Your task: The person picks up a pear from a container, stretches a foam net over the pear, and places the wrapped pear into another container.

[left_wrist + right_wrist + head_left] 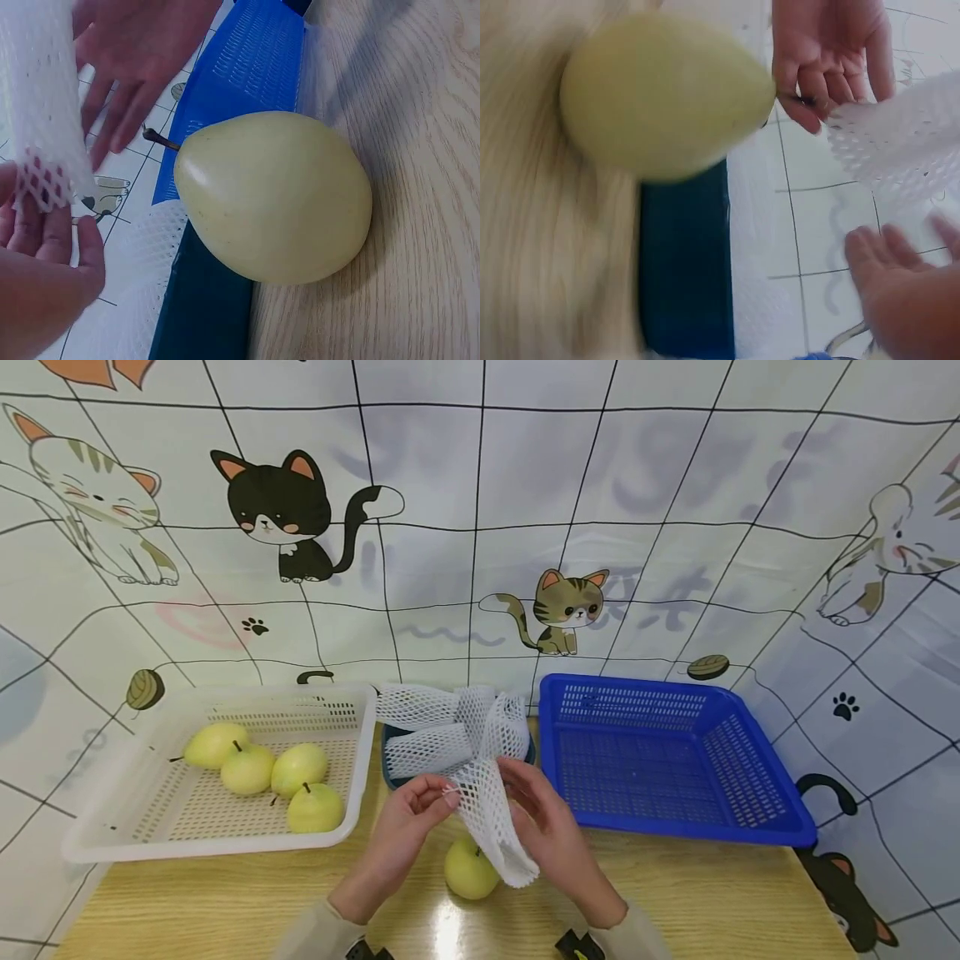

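Note:
A white foam net sleeve (491, 818) hangs at a slant between the two hands. Thumb and fingers of my left hand (412, 814) pinch it at one end, and the mesh lies over the fingertips (56, 229). My right hand (551, 831) is beside the sleeve's other side, its fingers extended and spread, seen also as the right hand (911, 292) in the right wrist view. Below the sleeve a yellow-green pear (468, 872) rests on the wooden table, its stem pointing away from me; the sleeve covers part of it in the head view.
A dark teal container (202, 300) behind the hands holds several more foam net sleeves (431, 747). At the left, a white basket (225, 847) has several pears (300, 768) in it. A blue basket (637, 760) stands at the right. A cat-patterned curtain (435, 527) hangs behind the table.

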Action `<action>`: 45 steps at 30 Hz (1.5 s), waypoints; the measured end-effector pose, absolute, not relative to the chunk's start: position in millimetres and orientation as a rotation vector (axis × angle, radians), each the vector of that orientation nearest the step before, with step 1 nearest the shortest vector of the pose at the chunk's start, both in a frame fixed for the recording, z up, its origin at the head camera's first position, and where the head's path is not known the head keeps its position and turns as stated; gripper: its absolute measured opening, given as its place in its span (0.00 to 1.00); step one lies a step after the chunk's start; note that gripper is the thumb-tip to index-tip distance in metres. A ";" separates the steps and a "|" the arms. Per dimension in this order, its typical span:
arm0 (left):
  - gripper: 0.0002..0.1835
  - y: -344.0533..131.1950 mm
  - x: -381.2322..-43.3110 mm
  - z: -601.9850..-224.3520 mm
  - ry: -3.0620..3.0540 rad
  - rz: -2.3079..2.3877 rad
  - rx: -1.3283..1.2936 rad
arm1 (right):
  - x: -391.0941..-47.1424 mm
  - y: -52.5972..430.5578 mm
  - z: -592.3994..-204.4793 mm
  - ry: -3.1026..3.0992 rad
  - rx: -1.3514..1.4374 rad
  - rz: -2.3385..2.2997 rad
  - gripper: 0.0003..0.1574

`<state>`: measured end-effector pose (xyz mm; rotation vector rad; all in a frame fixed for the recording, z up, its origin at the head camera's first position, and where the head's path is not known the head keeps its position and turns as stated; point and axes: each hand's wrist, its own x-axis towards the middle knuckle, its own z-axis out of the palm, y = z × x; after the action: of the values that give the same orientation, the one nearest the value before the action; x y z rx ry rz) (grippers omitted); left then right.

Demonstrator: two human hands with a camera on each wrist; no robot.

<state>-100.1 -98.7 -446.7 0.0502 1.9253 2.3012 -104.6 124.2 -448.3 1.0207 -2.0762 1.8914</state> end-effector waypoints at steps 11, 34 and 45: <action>0.06 -89.8 -93.6 -448.6 1.905 2.430 0.217 | -107.6 119.3 -449.0 -2.098 0.766 2.555 0.32; 0.05 -100.1 -94.2 -450.3 1.464 2.366 0.180 | -102.8 118.8 -450.0 -2.132 0.488 2.434 0.08; 0.23 -99.8 -91.8 -449.6 1.494 2.348 0.085 | -93.5 122.8 -459.8 -1.756 0.530 2.980 0.13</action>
<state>-91.8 -99.8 -449.6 0.0846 1.4938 2.3479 -93.5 122.8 -459.8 0.5304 -1.7563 2.9799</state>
